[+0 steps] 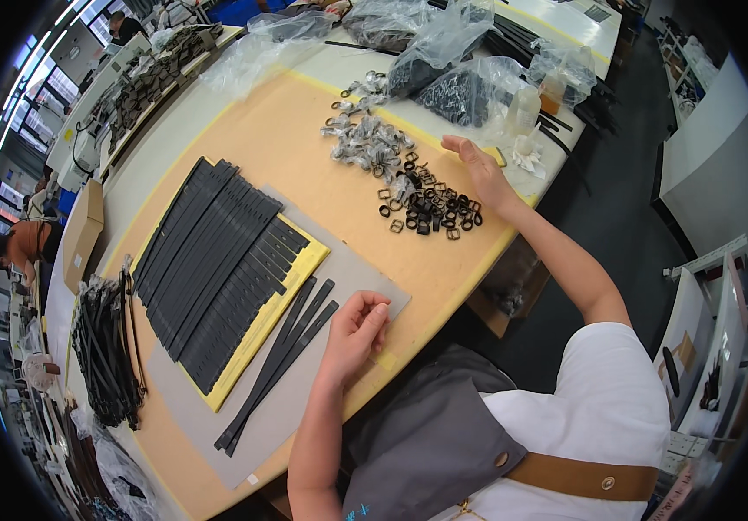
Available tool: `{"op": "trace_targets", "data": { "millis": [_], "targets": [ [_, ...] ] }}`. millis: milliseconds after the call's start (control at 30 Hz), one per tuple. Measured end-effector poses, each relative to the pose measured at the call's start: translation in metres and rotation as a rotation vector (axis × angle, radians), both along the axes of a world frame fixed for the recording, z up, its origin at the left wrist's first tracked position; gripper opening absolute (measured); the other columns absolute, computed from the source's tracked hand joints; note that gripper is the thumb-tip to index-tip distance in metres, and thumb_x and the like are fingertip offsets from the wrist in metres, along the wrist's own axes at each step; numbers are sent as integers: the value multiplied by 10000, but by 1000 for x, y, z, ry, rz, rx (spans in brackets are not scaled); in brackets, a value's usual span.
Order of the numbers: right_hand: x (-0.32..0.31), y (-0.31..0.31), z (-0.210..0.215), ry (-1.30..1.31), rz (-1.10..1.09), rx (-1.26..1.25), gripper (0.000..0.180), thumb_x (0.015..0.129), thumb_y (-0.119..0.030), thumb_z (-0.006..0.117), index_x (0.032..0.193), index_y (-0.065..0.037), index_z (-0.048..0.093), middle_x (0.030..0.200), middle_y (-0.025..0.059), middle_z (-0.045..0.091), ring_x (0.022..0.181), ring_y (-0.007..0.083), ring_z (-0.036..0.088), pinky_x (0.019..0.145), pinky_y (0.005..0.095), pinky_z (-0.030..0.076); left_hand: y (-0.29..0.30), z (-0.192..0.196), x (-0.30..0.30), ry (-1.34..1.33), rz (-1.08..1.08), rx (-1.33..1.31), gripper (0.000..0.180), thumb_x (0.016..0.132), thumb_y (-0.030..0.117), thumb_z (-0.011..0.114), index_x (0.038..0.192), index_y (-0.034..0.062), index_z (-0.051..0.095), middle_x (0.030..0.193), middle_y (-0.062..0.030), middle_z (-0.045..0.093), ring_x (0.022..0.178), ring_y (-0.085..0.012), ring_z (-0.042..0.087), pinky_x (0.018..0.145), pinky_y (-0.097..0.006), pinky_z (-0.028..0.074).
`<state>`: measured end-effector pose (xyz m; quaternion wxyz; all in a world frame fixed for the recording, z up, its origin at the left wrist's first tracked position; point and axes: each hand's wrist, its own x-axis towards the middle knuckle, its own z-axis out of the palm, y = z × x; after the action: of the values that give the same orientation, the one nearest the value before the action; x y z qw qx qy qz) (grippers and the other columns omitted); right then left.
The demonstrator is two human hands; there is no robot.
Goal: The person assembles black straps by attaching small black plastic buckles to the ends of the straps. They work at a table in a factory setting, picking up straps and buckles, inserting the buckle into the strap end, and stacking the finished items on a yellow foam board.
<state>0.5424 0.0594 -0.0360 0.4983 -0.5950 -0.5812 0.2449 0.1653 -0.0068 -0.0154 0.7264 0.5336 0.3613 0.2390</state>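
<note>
My left hand [358, 334] rests at the table's near edge with its fingers curled together; whether anything is inside them I cannot make out. Beside it lie a few loose black belt straps [285, 349], crossing at their lower ends. To the right, my right hand [480, 172] is stretched out with fingers extended, next to a pile of black buckles and strap loops [433, 204]. Buckles in clear wrapping [370, 143] are heaped just left of that pile. Many black straps [209, 260] lie side by side in overlapping rows on a yellow board [309, 258].
A grey sheet [178, 395] lies under the board on the tan-covered table [252, 122]. A bundle of dark straps [106, 347] lies at the left. Plastic bags of black parts [465, 94] and a clear bottle [523, 110] stand at the far side. Other people work at the far left.
</note>
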Motion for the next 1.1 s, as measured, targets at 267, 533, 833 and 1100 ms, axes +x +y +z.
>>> {"op": "trace_targets", "data": {
  "millis": [267, 533, 833, 1100],
  "targets": [
    [-53, -1, -19, 265, -36, 58, 671, 1149, -541, 328, 1433, 30, 534, 1357, 176, 672, 1321, 254, 594, 1155, 357, 406, -1, -1, -2, -3, -12, 30, 211, 1087, 218, 612, 1166, 22, 619, 885, -26, 607, 652, -70, 540, 559, -229, 445],
    [-62, -29, -3, 117, 4, -51, 273, 1091, -286, 607, 1171, -45, 706, 1037, -6, 706, 1054, 103, 621, 879, 324, 512, -25, 4, -9, 184, -22, 455, 166, 1055, 171, 655, 1095, 11, 661, 862, 9, 626, 718, -73, 543, 637, -247, 457],
    [-111, -53, 36, -631, 242, 118, 106, 886, -92, 748, 982, -51, 726, 966, 87, 707, 979, 301, 641, 864, 403, 527, -32, 21, -83, 464, 157, 992, 71, 930, 43, 717, 981, 9, 682, 917, -115, 667, 852, -272, 660, 731, -357, 537],
    [-129, -61, 46, -365, 390, -90, 136, 916, 28, 696, 1050, 16, 685, 909, 67, 646, 769, 145, 601, 697, 296, 480, -18, -1, -125, 656, 320, 1166, 122, 861, 68, 725, 968, 21, 688, 965, -120, 641, 1012, -327, 591, 936, -437, 485]
  ]
}}
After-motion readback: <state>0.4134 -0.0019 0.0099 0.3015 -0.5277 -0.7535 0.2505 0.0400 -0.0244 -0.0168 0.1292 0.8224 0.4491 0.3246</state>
